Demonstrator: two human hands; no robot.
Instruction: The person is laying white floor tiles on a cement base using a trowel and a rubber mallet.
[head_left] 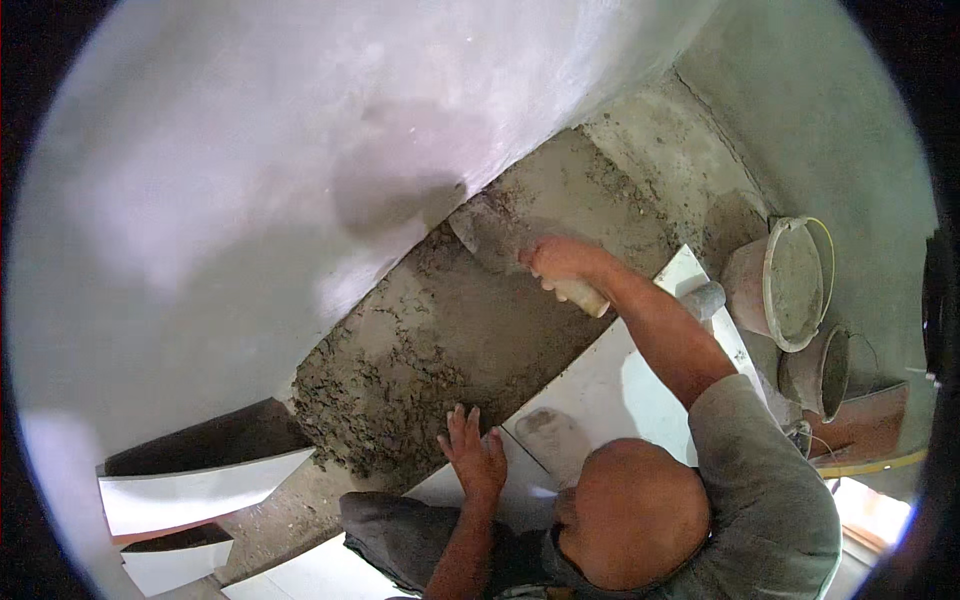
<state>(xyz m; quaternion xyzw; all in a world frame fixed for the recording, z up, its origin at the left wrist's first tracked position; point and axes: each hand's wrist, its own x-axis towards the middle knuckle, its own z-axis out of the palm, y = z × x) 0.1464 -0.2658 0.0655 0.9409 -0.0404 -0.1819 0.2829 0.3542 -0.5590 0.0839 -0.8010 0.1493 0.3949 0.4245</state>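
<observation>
Hands: my left hand lies flat with fingers spread, grasping nothing, on the edge of the laid white floor tile; my right hand is clenched around the pale wooden handle of a steel plastering trowel.
Trowel: its blade rests on the wet grey mortar bed, close under the whitewashed wall.
Handling: I judge the trowel stiff and fairly light, gritty with mortar; the handle is the place to hold it. The mortar looks heavy, soft and crumbly.
Beside the tile: a grey rubber mallet lies on the tile's far corner.
Left: loose white tiles lean near the foot of the wall.
Farther right: a large mortar-smeared bucket and a smaller bucket stand on the bare concrete floor, just beside each other.
</observation>
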